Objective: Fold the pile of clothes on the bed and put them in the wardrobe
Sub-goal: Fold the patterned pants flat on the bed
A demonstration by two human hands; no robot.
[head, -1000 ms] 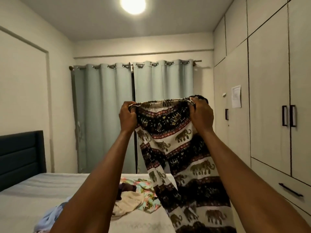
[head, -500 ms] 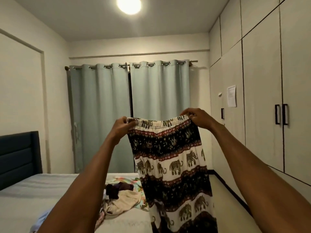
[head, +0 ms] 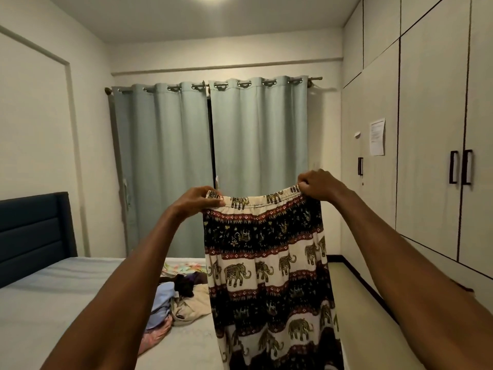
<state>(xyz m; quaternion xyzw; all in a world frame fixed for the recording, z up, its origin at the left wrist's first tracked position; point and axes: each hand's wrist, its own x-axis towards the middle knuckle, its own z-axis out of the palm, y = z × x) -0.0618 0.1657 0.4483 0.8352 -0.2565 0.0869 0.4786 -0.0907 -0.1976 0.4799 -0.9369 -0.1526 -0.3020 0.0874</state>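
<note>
my left hand [head: 197,199] and right hand [head: 317,185] each pinch one waistband corner of the elephant trousers [head: 266,263] — they hang straight down, long axis vertical, beside the bed [head: 53,303], its pile [head: 181,297] to their left.

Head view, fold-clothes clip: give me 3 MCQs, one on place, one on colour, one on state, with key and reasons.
1. Where does the rest of the clothes pile lie?
A. on the bed
B. on the floor
C. in the wardrobe

2. What colour are the curtains?
A. dark red
B. pale blue-green
C. yellow

3. How are the elephant-print trousers held?
A. folded flat on the bed
B. bunched in one hand
C. hanging from the waistband, gripped at both ends

Key:
1 A: the pile rests on the bed.
2 B: both panels are pale blue-green.
3 C: the left hand and right hand pinch the waistband ends, and the cloth hangs down.
</note>
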